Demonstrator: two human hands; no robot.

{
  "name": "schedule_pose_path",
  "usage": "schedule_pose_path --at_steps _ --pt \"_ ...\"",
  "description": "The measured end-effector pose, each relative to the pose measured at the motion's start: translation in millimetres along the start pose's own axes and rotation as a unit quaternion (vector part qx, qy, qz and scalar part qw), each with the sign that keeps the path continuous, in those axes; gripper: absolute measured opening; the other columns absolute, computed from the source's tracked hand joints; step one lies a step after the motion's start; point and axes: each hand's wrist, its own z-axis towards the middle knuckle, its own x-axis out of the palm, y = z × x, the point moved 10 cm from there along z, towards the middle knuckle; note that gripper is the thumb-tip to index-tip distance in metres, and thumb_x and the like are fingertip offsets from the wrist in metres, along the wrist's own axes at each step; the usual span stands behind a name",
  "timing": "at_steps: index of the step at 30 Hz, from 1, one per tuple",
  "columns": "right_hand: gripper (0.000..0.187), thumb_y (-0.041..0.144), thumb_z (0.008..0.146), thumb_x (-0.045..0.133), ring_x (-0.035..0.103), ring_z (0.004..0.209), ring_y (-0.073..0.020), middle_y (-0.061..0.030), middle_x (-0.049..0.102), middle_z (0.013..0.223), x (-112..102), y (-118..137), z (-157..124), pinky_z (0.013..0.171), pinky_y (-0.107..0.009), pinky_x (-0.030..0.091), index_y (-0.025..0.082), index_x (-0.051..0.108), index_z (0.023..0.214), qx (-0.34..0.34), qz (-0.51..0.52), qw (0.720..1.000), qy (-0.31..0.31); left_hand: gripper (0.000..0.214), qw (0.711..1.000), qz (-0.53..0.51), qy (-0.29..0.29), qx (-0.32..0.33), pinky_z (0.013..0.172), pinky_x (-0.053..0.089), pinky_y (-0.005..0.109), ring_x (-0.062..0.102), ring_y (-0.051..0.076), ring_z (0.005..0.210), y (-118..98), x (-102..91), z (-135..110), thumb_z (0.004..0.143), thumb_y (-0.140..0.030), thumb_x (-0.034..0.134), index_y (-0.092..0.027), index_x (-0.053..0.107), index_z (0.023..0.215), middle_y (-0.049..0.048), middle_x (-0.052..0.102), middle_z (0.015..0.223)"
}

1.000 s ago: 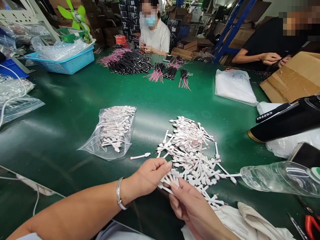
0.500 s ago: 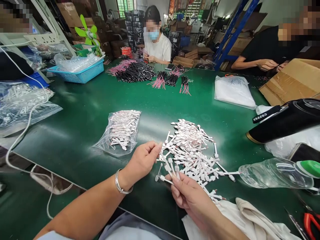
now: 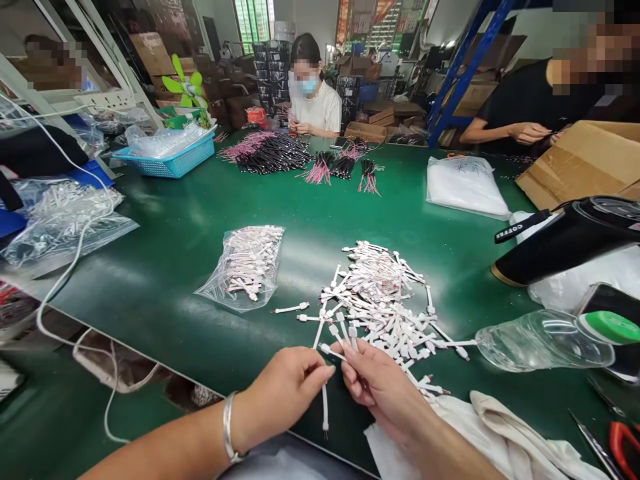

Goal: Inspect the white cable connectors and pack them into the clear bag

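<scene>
A loose pile of short white cables [image 3: 385,300] lies on the green table [image 3: 165,253] in front of me. My left hand [image 3: 285,393], with a silver bracelet on the wrist, pinches one white cable [image 3: 325,407] that hangs down from its fingertips. My right hand [image 3: 380,383] sits right beside it, fingers closed on a small fan of several white cables [image 3: 340,333] that stick up towards the pile. A clear bag of the same cables [image 3: 247,267] lies to the left of the pile.
A clear water bottle [image 3: 545,340] lies on its side at the right, below a black flask [image 3: 565,240]. White cloth [image 3: 500,433] and red-handled pliers [image 3: 623,440] sit near right. Two other people work across the table near black and pink wires [image 3: 280,153]. A blue basket [image 3: 165,160] stands far left.
My hands have drawn back from the pile towards the table's near edge. My left hand, pinched near the pile before, now holds a single cable hanging down. The view has tilted up slightly.
</scene>
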Motion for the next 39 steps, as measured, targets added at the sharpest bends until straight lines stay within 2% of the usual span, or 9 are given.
schedule_pose_path --at_steps 2,8,10,14,17,22,27,35,39 --pt "0.039 0.047 0.067 0.071 0.031 0.041 -0.0019 0.0068 0.044 0.051 1.8 1.1 -0.1 0.039 -0.016 0.01 0.014 0.059 0.084 -0.005 -0.002 1.0 0.007 0.032 0.998 0.039 -0.027 0.03 0.062 0.035 0.024 0.047 0.013 0.065 -3.2 -2.6 1.3 0.086 -0.037 0.045 -0.017 0.058 0.066 0.0005 0.055 0.065" --pt "0.032 0.042 0.074 0.067 0.029 0.04 -0.0009 0.0072 0.044 0.051 13.5 -6.5 -1.9 0.038 -0.016 0.009 0.013 0.058 0.085 0.026 -0.003 0.997 0.079 0.03 0.987 0.026 -0.151 0.044 0.072 0.041 0.028 0.054 0.017 0.078 -21.2 -51.4 12.4 0.087 -0.038 0.045 -0.017 0.058 0.104 0.0059 0.061 0.093" --pt "0.03 0.04 0.076 0.066 0.029 0.04 -0.0006 0.007 0.044 0.051 16.9 -10.9 -3.4 0.038 -0.016 0.008 0.013 0.059 0.086 0.04 0.002 0.994 0.101 0.032 0.991 -0.017 -0.122 0.049 0.072 0.042 0.027 0.055 0.017 0.08 -23.3 -45.9 21.5 0.086 -0.037 0.047 -0.017 0.057 0.108 0.0062 0.062 0.094" --pt "0.028 0.038 0.077 0.065 0.03 0.04 -0.0004 0.0066 0.045 0.052 20.1 -14.1 -5.3 0.038 -0.016 0.007 0.013 0.059 0.087 0.056 0.012 0.991 0.122 0.026 0.994 -0.077 -0.06 0.048 0.067 0.042 0.025 0.051 0.014 0.069 -19.7 -25.4 34.4 0.087 -0.032 0.044 -0.014 0.063 0.086 0.0016 0.059 0.072" --pt "0.03 0.039 0.077 0.065 0.028 0.039 -0.0001 0.007 0.045 0.052 19.2 -13.0 -4.8 0.038 -0.016 0.007 0.013 0.057 0.088 0.056 0.006 0.991 0.119 0.026 0.994 -0.093 -0.037 0.039 0.063 0.041 0.023 0.049 0.012 0.066 -16.7 -18.4 37.0 0.086 -0.033 0.045 -0.014 0.06 0.077 -0.0003 0.056 0.068" --pt "0.037 0.047 0.072 0.067 0.031 0.04 -0.0009 0.0069 0.046 0.052 16.8 -15.5 -3.7 0.038 -0.017 0.01 0.016 0.046 0.07 0.056 -0.038 0.992 0.107 0.026 0.993 -0.115 0.002 -0.011 0.052 0.039 0.02 0.049 0.011 0.061 -16.3 -8.7 39.9 0.079 -0.042 0.055 -0.016 0.055 0.078 -0.0018 0.053 0.068" --pt "0.036 0.046 0.074 0.066 0.033 0.042 -0.0015 0.0062 0.047 0.054 19.3 -13.7 -4.4 0.038 -0.017 0.012 0.015 0.048 0.073 0.041 -0.047 0.991 0.114 0.024 0.958 -0.265 0.066 -0.084 0.043 0.036 0.018 0.044 0.007 0.047 -10.0 7.5 44.5 0.075 -0.038 0.057 -0.014 0.051 0.074 -0.0028 0.051 0.059" --pt "0.032 0.041 0.077 0.065 0.031 0.042 -0.0021 0.0058 0.045 0.055 27.7 -13.5 -10.0 0.038 -0.017 0.011 0.013 0.054 0.088 0.057 -0.01 0.985 0.162 0.034 0.939 -0.319 0.086 -0.097 0.043 0.034 0.017 0.044 0.006 0.046 -2.9 10.1 45.5 0.069 -0.043 0.065 -0.013 0.053 0.081 -0.003 0.052 0.061" --pt "0.03 0.044 0.08 0.06 0.033 0.044 -0.0026 0.0068 0.045 0.057 25.2 -9.7 -9.6 0.04 -0.016 0.017 0.017 0.047 0.083 0.022 -0.061 0.986 0.152 0.04 0.966 -0.244 0.044 -0.072 0.047 0.038 0.017 0.047 0.006 0.054 -3.6 -9.1 39.6 0.079 -0.053 0.051 -0.014 0.054 0.091 -0.0003 0.056 0.074"
